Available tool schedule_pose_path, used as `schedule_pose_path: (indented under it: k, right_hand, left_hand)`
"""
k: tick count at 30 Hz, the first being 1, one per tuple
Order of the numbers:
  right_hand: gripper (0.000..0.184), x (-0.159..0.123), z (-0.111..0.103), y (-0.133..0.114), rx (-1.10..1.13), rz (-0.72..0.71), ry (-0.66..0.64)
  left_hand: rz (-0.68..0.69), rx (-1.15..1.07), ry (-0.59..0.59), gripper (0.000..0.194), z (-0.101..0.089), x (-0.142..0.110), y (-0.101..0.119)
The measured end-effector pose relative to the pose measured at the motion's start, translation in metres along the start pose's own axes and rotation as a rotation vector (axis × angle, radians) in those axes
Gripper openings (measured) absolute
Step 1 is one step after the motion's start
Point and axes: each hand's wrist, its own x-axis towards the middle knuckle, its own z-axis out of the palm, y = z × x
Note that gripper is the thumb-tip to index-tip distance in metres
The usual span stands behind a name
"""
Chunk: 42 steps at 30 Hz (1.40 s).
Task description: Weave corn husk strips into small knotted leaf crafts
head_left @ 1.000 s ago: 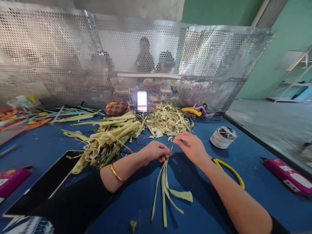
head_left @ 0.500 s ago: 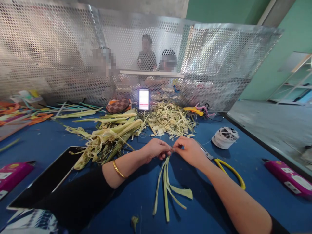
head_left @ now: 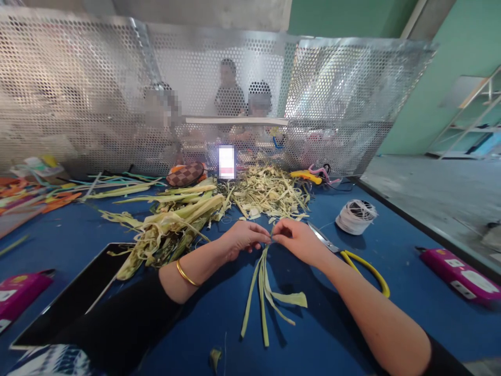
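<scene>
My left hand (head_left: 243, 237) and my right hand (head_left: 298, 238) meet fingertip to fingertip over the blue table (head_left: 336, 324). Both pinch the top end of a small bundle of pale green leaf strips (head_left: 263, 290), whose loose ends trail toward me on the table. A thin thread may run from the pinch toward the spool of white thread (head_left: 356, 216), but it is too fine to be sure. A gold bangle (head_left: 185, 273) sits on my left wrist.
Yellow-handled scissors (head_left: 352, 257) lie just right of my right hand. A heap of leaf strips (head_left: 172, 224) and a pile of trimmings (head_left: 270, 193) lie behind. A dark tablet (head_left: 74, 297), pink boxes (head_left: 457, 271), and a perforated metal screen (head_left: 195, 94) with people behind it surround the table.
My right hand came down and in from a raised position to meet my left hand at the bundle's top. The strips stayed in place.
</scene>
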Motion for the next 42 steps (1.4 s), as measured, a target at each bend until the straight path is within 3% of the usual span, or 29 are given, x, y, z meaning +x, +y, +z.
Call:
schedule_pose_path:
  k: [6,10,14,21,26,32,37,42]
  right_hand:
    - [0.022,0.003,0.01,-0.003,0.472,0.326,0.185]
    - [0.024,0.002,0.014,-0.014,0.741,0.535,0.091]
    - [0.006,0.001,0.015,-0.017,0.809,0.523,0.005]
    - [0.011,0.003,0.014,-0.014,0.819,0.529,0.051]
    - [0.014,0.002,0.015,-0.014,0.834,0.531,0.057]
    - [0.016,0.001,0.017,-0.015,0.872,0.518,0.064]
    - [0.018,0.001,0.018,-0.016,0.935,0.535,0.084]
    - [0.005,0.002,0.016,-0.014,0.968,0.561,0.074]
  left_hand:
    - [0.091,0.021,-0.034,0.026,-0.004,0.003,-0.001]
    - [0.107,0.007,-0.044,0.028,-0.004,0.003,-0.001]
    - [0.113,-0.029,-0.066,0.026,-0.003,0.002,-0.001]
    - [0.201,0.02,0.055,0.019,0.002,0.0,0.001]
    - [0.401,0.255,0.186,0.01,0.005,-0.001,-0.003]
    - [0.639,0.689,0.325,0.015,0.009,-0.007,-0.008]
    - [0.698,0.764,0.366,0.015,0.01,-0.006,-0.013]
    - [0.744,0.811,0.426,0.014,0.009,-0.005,-0.015]
